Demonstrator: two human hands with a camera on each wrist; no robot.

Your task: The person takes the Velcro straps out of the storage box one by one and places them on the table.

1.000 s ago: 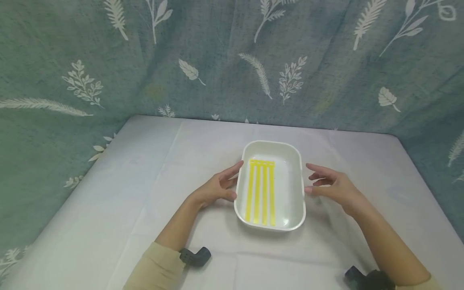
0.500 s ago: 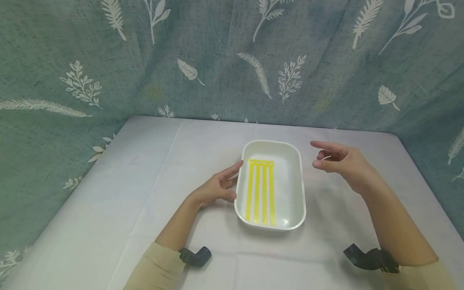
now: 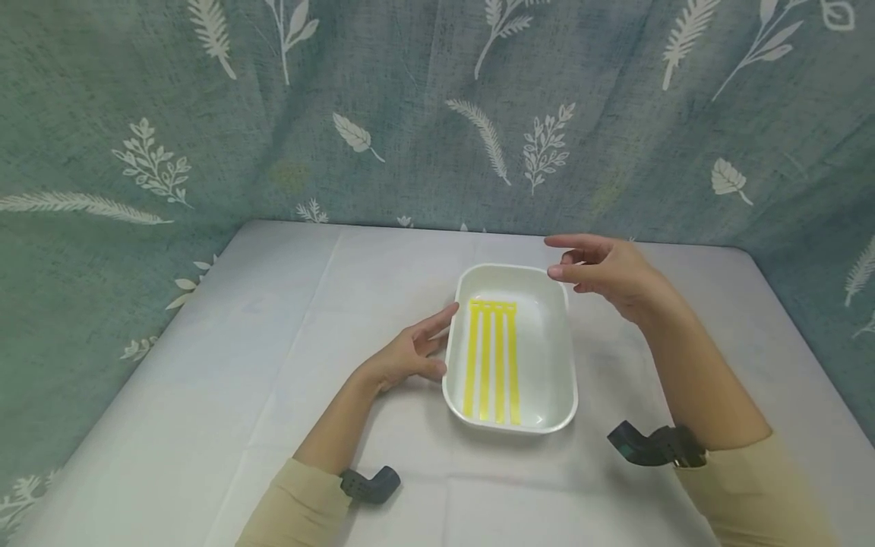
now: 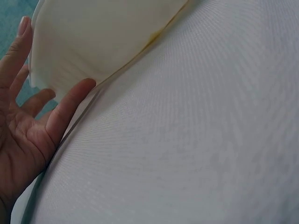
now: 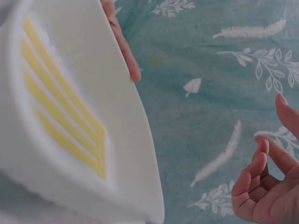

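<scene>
A white rectangular dish (image 3: 547,365) with rounded corners stands on the table. On its floor, toward the left side, several flat yellow strips (image 3: 499,365) lie side by side, their far ends lined up in a row. My left hand (image 3: 403,357) rests against the dish's left wall; the left wrist view shows the thumb (image 4: 74,102) along the lower edge and fingertips near the rim. My right hand (image 3: 608,273) hovers by the dish's far right corner, index finger stretched out and the other fingers bent. Nothing is between its thumb and fingers in the right wrist view.
A white cloth (image 3: 307,289) covers the table. Behind it hangs a blue-green curtain (image 3: 410,114) printed with white leaves, which also runs down both sides. A dark wrist device (image 3: 369,485) sits on the left forearm, another dark device (image 3: 656,447) on the right.
My right hand has left the dish's right side, lifted away and swung up and left to the far right corner. The left hand, dish and strips stay in place.
</scene>
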